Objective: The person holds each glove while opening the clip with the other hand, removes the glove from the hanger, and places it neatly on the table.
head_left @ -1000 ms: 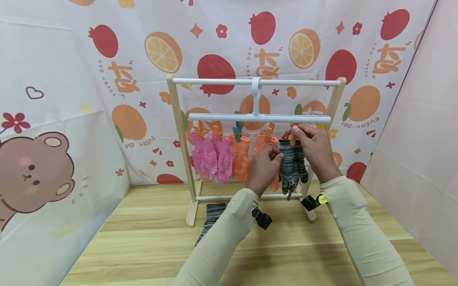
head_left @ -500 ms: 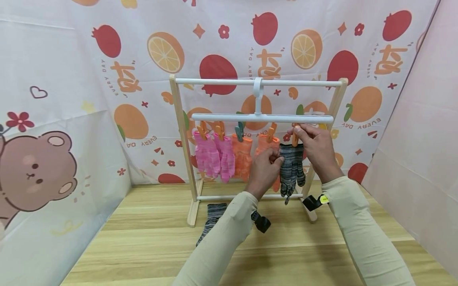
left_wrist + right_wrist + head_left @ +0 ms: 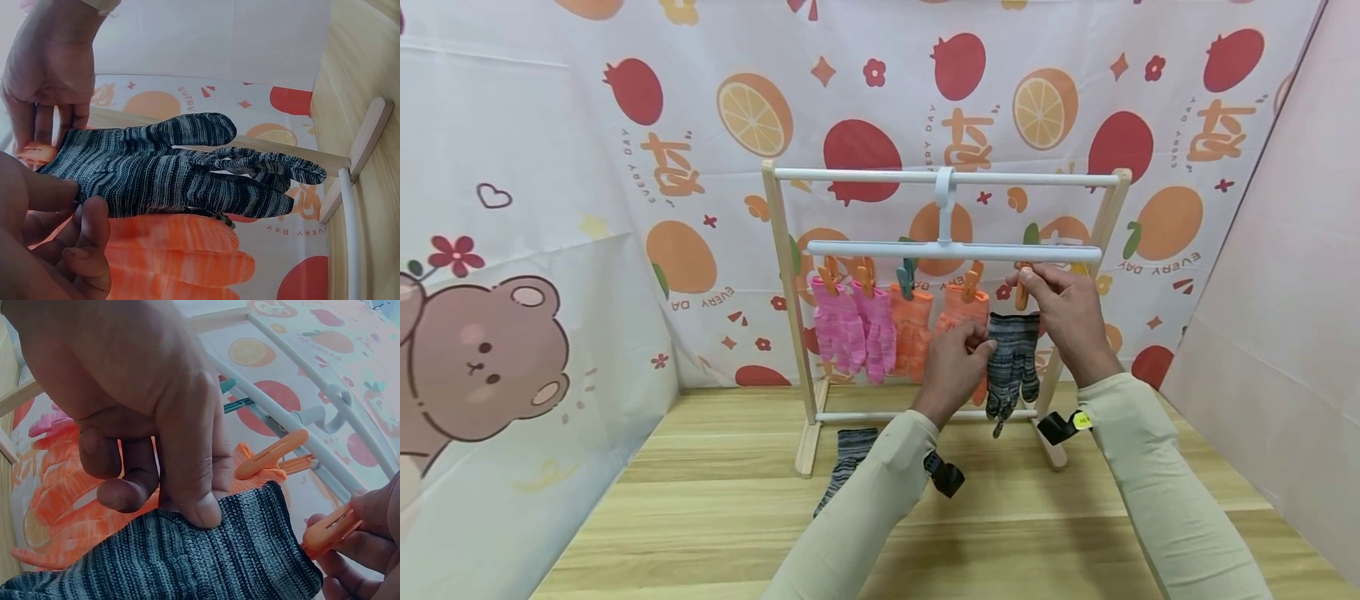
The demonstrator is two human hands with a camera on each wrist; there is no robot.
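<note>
My left hand point(image 3: 953, 364) pinches the side of a grey-and-black striped knit glove point(image 3: 1013, 360), just below its cuff, between thumb and fingers. The glove hangs fingers down in the head view. My right hand point(image 3: 1069, 319) squeezes an orange clothespin point(image 3: 1022, 295) under the right end of the white hanger point(image 3: 880, 249). In the right wrist view the clothespin's tip point(image 3: 312, 547) lies at the cuff edge; whether it still grips the fabric I cannot tell. To the left hang orange gloves point(image 3: 912, 333) and pink gloves point(image 3: 837, 329), each by a clothespin.
A wooden rack point(image 3: 778, 250) with white rods carries the hanger. Another striped glove point(image 3: 850, 458) lies on the wooden table point(image 3: 700, 500), partly behind my left forearm. A fruit-print cloth point(image 3: 865, 100) stands behind the rack.
The striped glove has moved down with my left hand, so its cuff now sits lower against the orange clothespin. My right hand keeps its hold on the clothespin. The view has shifted slightly.
</note>
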